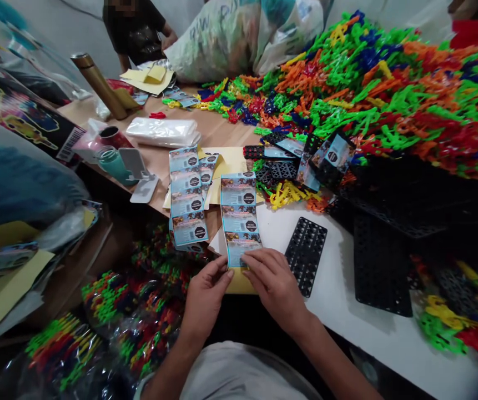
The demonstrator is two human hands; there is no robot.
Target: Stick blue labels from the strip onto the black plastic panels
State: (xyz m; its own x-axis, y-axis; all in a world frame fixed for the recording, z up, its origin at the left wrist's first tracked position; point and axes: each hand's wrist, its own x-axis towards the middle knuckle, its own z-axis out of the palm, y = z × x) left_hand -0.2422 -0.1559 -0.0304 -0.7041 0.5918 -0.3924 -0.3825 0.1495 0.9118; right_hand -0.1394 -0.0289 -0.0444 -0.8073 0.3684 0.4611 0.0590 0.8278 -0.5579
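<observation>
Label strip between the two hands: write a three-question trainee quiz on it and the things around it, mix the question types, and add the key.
1. True or false: the left hand and right hand are at the far end of the label strip.
2. Name it: what black, perforated thing lies on the white surface just right of the right hand?
3. Pick one: which is nearer the label strip, the gold flask or the white stand?

Key:
1. False; both are at its near end.
2. A black tray.
3. The white stand.
</observation>
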